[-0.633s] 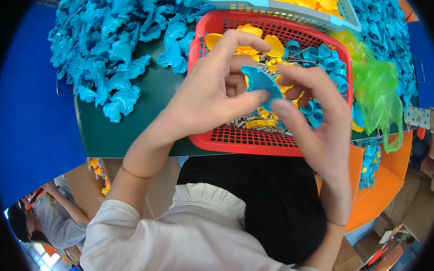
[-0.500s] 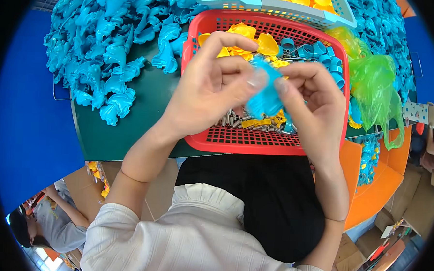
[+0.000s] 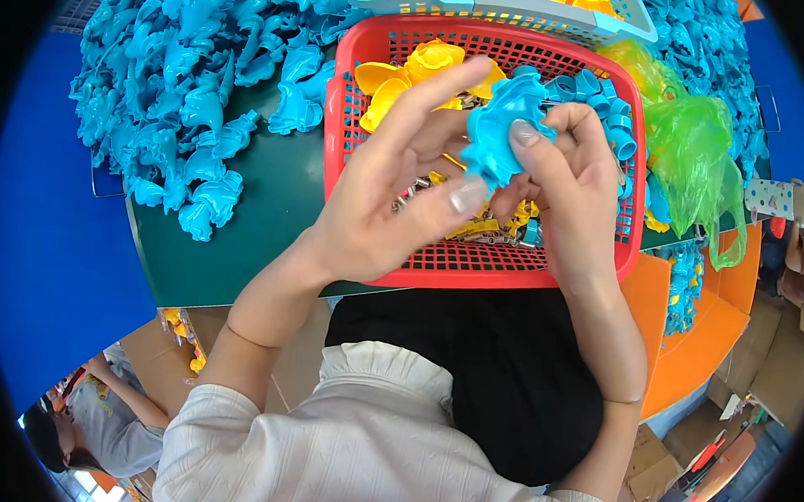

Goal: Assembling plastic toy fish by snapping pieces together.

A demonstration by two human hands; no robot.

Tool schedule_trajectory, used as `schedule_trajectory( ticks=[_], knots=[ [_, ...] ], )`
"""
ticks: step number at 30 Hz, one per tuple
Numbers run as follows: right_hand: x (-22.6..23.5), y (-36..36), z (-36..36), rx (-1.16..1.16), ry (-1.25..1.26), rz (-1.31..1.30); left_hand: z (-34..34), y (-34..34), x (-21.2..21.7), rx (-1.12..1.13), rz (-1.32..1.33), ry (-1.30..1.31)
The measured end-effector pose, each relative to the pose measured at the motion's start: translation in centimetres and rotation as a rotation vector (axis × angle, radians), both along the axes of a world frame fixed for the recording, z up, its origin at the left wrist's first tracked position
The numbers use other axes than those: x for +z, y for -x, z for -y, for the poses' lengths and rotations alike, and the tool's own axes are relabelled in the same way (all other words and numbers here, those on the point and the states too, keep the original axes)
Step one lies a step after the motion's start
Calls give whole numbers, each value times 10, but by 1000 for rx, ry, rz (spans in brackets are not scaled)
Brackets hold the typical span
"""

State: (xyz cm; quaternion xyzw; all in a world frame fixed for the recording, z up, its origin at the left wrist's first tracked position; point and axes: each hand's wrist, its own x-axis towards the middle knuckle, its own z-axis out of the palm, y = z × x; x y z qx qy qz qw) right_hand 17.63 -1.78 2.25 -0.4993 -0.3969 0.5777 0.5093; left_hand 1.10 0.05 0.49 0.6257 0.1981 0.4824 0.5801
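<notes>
Over the red basket [image 3: 437, 277], my right hand [image 3: 571, 178] pinches a curved blue plastic piece [image 3: 499, 125] with a wavy edge, its thumb pressed on the inner side. My left hand [image 3: 378, 187] is beside the piece, fingers and thumb spread apart. The left thumb tip meets the piece's lower end in the picture; whether it touches cannot be told. Inside the basket are yellow shell-like pieces [image 3: 435, 59], blue rings [image 3: 589, 83] and small metal and yellow parts [image 3: 484, 228], partly hidden behind my hands.
A large heap of blue pieces [image 3: 194, 89] covers the green table [image 3: 261, 191] at left; another blue heap [image 3: 698, 49] is at far right. A light blue basket [image 3: 511, 13] of yellow pieces stands behind. Green plastic bag [image 3: 693, 156] and orange box [image 3: 712, 336] are at right. A person [image 3: 112, 413] sits lower left.
My left hand's fingers have opened away from the blue piece. The piece has turned, showing its hollow side, and stays in my right hand. The view has shifted slightly.
</notes>
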Motion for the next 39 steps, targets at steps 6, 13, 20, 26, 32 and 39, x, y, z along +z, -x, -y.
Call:
schedule_trajectory(
  ticks=[6, 13, 20, 26, 32, 39],
  knots=[
    [1, -3, -5, 146, 76, -96, -1, 3, 0, 35, -15, 245],
    [-10, -6, -12, 280, -218, 389, -19, 19, -10, 166, 384, 532],
    [-42, 34, -10, 563, -769, 1258, -16, 12, -12, 242, 168, 369],
    [-44, 45, -7, 546, -728, 1351, -11, 11, -8, 235, 155, 371],
    [-47, 45, -3, 426, -786, 1363, -13, 9, -7, 286, 154, 347],
    [-13, 15, 3, 543, -555, 1054, -12, 9, -8, 260, 89, 326]
  ],
)
